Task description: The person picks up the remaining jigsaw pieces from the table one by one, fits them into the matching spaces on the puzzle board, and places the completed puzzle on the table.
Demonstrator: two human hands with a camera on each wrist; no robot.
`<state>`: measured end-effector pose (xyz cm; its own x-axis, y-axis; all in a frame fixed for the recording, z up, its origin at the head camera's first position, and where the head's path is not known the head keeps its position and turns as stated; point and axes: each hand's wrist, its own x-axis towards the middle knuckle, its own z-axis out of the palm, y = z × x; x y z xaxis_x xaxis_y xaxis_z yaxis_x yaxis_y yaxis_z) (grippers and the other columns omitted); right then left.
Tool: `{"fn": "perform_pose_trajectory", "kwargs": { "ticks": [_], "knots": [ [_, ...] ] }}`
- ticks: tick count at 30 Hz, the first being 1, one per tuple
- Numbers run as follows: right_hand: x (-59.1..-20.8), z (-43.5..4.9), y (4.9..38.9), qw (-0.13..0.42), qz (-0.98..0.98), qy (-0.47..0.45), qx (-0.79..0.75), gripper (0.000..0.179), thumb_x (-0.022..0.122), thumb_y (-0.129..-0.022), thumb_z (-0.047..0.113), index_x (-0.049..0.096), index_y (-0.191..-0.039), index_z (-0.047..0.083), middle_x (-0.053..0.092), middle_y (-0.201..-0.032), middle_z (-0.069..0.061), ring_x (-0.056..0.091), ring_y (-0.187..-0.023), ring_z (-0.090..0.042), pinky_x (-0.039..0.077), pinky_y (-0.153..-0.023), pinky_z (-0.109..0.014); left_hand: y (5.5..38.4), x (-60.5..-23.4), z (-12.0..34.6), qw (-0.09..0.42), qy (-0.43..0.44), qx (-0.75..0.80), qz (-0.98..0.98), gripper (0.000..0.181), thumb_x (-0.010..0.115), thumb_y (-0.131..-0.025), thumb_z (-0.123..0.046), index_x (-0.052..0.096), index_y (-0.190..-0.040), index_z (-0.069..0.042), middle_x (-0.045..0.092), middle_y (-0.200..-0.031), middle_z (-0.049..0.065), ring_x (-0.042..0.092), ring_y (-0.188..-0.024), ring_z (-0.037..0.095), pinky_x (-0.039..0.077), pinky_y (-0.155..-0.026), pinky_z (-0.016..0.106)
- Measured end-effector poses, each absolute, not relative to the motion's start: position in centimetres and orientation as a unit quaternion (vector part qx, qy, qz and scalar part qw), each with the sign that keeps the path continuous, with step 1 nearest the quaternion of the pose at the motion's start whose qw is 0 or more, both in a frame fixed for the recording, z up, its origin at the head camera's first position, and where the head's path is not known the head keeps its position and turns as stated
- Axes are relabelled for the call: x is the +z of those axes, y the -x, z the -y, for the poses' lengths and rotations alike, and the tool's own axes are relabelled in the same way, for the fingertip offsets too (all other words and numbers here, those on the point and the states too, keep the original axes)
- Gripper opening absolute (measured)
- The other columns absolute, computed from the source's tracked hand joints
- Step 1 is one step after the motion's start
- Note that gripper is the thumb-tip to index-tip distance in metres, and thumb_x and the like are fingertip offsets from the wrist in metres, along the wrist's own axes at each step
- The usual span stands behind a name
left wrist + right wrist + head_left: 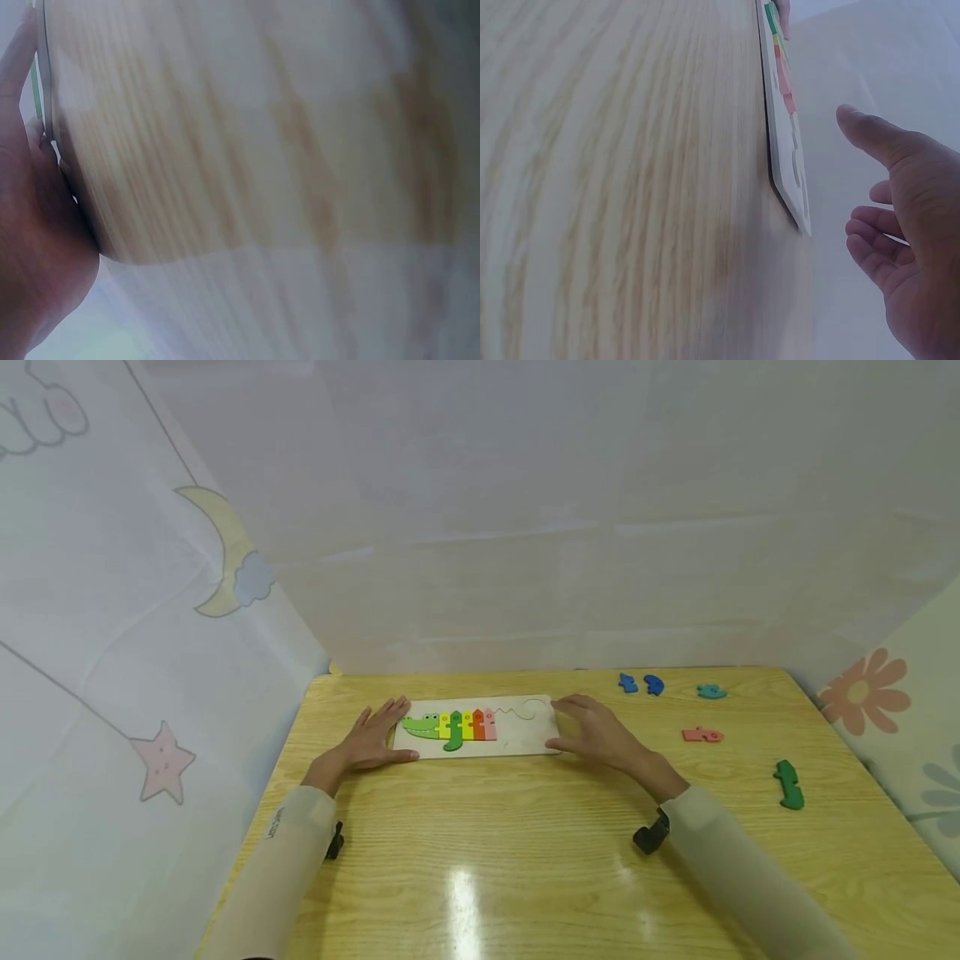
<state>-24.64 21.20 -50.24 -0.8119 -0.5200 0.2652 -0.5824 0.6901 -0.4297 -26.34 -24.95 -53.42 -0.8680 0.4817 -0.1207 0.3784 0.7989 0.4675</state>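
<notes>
Puzzle board (525, 732), just one, lies on the table (480, 827) with six fitted pieces (454, 727), the left hand (367, 740) and right hand (602, 735) at its ends, fingers wide. Beyond the right hand, which stands between, lie five loose pieces (702, 735): two blue, one teal, one pink, one green.

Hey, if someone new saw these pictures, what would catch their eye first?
Probably the bright crocodile on the pale board, with the left hand at its left end and the right hand by its right. Next, the loose green piece on the table's right side, then the yellow moon on the left backdrop.
</notes>
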Motion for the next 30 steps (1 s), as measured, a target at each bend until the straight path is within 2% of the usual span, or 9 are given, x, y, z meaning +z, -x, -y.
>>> {"fn": "perform_pose_trajectory", "kwargs": {
  "ticks": [7,16,25,30],
  "knots": [
    [-50.5,-22.8,24.5,0.067,0.921,-0.288,0.253,0.077,0.092,-0.083,0.035,0.063,-0.141,-0.007,0.062,-0.14,-0.028,0.058,-0.13,-0.047,0.052,-0.103,-0.063,26.3,-53.3,24.9,0.114,-0.228,0.211,-0.944,0.11,0.074,-0.093,-0.06,0.017,-0.171,-0.007,0.012,-0.178,0.015,0.008,-0.164,0.038,0.0,-0.127,0.068],
    [-50.2,-24.5,24.1,0.061,0.929,-0.27,0.247,0.079,0.093,-0.082,0.038,0.064,-0.142,-0.005,0.062,-0.142,-0.028,0.058,-0.132,-0.047,0.051,-0.105,-0.064,26.5,-53.8,25.1,0.114,-0.231,0.224,-0.94,0.114,0.072,-0.09,-0.067,0.017,-0.171,-0.007,0.012,-0.178,0.014,0.007,-0.164,0.037,-0.002,-0.127,0.068],
    [-50.3,-26.3,23.8,0.076,0.925,-0.275,0.252,0.078,0.095,-0.08,0.034,0.065,-0.14,-0.006,0.064,-0.137,-0.029,0.062,-0.126,-0.048,0.054,-0.1,-0.064,27.1,-55.2,25.7,0.108,-0.236,0.229,-0.938,0.118,0.066,-0.088,-0.078,0.015,-0.172,-0.012,0.01,-0.179,0.009,0.006,-0.165,0.034,-0.003,-0.128,0.066],
    [-50.5,-27.5,23.8,0.078,0.927,-0.274,0.245,0.077,0.095,-0.08,0.034,0.066,-0.14,-0.005,0.065,-0.137,-0.028,0.061,-0.127,-0.048,0.054,-0.1,-0.063,26.8,-54.4,25.3,0.11,-0.231,0.217,-0.942,0.115,0.071,-0.09,-0.069,0.016,-0.171,-0.009,0.011,-0.178,0.012,0.007,-0.164,0.036,-0.002,-0.128,0.066]
  ]
}}
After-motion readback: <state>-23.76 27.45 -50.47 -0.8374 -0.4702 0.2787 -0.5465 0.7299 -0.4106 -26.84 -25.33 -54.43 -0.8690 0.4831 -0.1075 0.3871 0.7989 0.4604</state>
